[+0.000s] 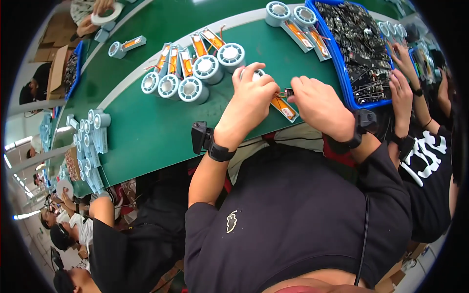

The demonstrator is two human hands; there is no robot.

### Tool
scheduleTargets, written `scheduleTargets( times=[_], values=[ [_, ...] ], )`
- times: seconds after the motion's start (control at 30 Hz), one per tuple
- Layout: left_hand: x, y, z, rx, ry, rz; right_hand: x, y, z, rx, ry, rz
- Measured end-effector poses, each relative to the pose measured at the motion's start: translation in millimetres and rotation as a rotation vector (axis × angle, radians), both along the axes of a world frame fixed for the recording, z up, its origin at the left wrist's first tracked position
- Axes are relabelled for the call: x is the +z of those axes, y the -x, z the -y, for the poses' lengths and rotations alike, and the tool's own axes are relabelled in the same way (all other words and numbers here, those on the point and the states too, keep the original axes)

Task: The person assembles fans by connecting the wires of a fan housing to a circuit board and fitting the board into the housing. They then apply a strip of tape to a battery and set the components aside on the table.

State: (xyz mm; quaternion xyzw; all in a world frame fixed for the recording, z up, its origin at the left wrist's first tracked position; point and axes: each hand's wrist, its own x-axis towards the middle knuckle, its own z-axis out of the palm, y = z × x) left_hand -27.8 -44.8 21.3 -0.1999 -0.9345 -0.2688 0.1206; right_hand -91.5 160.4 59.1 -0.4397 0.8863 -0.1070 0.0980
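My left hand (251, 97) is closed around the round head of a light-blue handheld fan housing. Its open handle (286, 108), pointing toward me and to the right, shows an orange-wrapped battery inside. My right hand (320, 105) is closed just right of it, with the fingertips pinching a small dark part (289, 92). Thin coloured wires run between that part and the housing; the fingers hide much of it. Left of my hands stand several similar fan housings (193, 90), their round heads toward me and orange batteries showing in the handles.
A blue bin (348, 90) full of small black circuit boards stands at the right, beside more fan housings (298, 34). Another group of housings (90, 141) lies at the table's left end. Co-workers' hands (401, 90) are close on the right; others work across the green table (146, 141).
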Motion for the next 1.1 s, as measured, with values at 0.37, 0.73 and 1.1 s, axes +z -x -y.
scheduleTargets(
  times=[0.37,0.73,1.1],
  values=[
    [3.2,-1.9,1.3,0.097,-0.180,-0.050,-41.9,-10.5,-0.2,-0.151,0.711,0.503],
    [22.4,0.4,1.2,0.162,-0.244,0.083,-42.7,-9.5,-3.5,-0.068,0.608,0.443],
    [28.2,-1.7,0.3,0.075,-0.001,0.047,-46.1,-11.1,-2.5,-0.083,0.613,0.438]
  ],
)
